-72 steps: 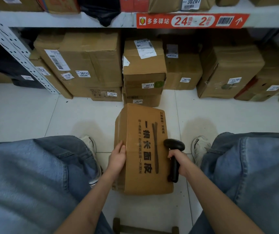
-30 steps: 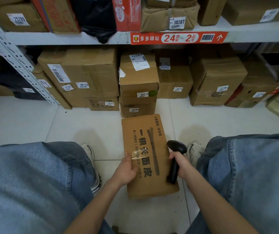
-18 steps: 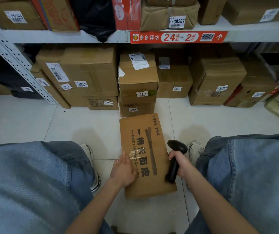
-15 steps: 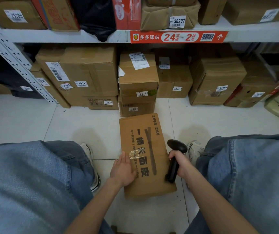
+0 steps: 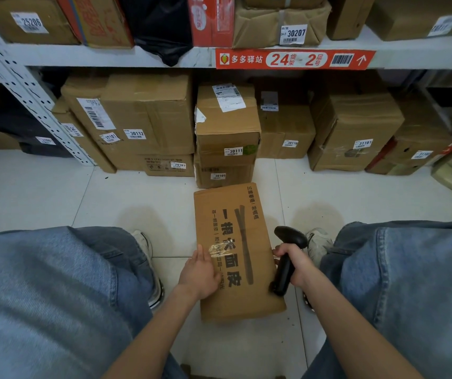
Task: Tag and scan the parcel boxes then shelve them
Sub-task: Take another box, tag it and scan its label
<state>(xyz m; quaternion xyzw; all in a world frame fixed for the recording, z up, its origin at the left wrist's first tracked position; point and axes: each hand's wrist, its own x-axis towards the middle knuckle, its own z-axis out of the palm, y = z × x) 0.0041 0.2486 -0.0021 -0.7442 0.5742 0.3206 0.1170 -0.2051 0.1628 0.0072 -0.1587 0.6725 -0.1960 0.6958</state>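
The parcel box (image 5: 237, 250) lies flat on the white tiled floor (image 5: 55, 192) at the centre of view, between the person's knees, its far end almost touching the lower box of a two-box stack (image 5: 226, 135) at 12 o'clock. The left hand (image 5: 201, 270) rests open, palm down, on the box's near-left part, fingers spread flat beside a shiny strip of clear tape (image 5: 220, 250). The right hand (image 5: 293, 262), at 3 o'clock from the box, is closed round the grip of a black barcode scanner (image 5: 286, 258) whose head points away from the person, toward the shelf.

No white number tag shows on the face turned up — unlike the shelved boxes behind, each of which carries one. The likely slip, as I judge it, is shelving this box untagged, or scanning with no code in the scanner's line. The scanner's butt sits at the box's right edge, so a sideways nudge could skew the box. The gap under the shelf (image 5: 82, 57) at 12 o'clock looks crowded — pushing it straight in could jam it against that stack.
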